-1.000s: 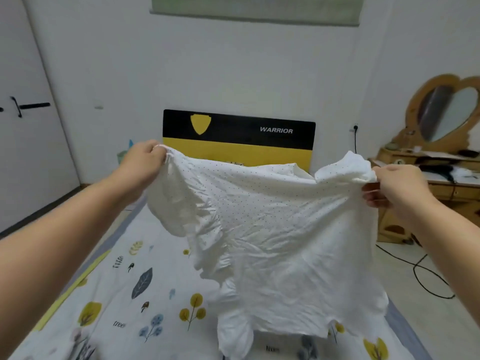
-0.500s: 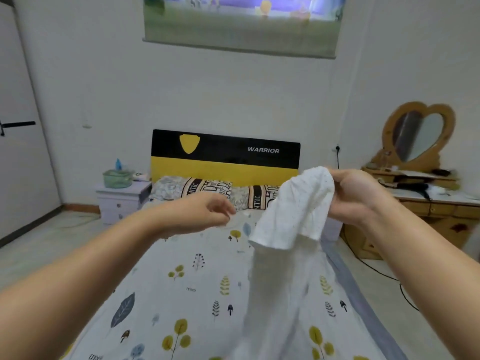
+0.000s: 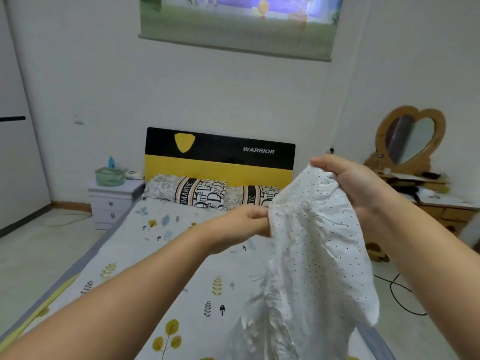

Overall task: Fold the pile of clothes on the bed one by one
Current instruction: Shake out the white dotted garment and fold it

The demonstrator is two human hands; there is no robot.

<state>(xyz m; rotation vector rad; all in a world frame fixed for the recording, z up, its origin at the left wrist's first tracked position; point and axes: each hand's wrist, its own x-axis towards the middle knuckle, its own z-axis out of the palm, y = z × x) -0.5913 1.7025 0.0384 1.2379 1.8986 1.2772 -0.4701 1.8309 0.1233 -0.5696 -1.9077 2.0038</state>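
Progress report from the bed (image 3: pixel 181 268): honestly not much done yet, as far as I can judge. I've got one white top with tiny black dots (image 3: pixel 311 242) up in the air in front of me, over the right side of the mattress, and it isn't folded, just hanging in a long crumpled drape that runs down out of view at the bottom.

My right hand (image 3: pixel 355 188) grips the top edge of it, thumb over the fabric and fingers tucked behind, so that hand carries most of the weight. My left hand (image 3: pixel 246 222) is pinching the near edge a bit lower down, right against the cloth. Looks to me like I'm lining up edges or halving it lengthwise in mid-air.

No finished stack in sight on the leaf-print sheet, and I can't see the pile either, so it's probably below or behind where I'm looking. So I can't say how many pieces are left.

For this one: I'd say it still needs laying flat or doubling over, sleeves tucked, then setting down on the sheet. The fabric looks thin and wrinkly, so it'll probably flop around a bit.

Pillows (image 3: pixel 197 190) sit up by the yellow and black headboard (image 3: pixel 220 162), well away from what I'm holding.
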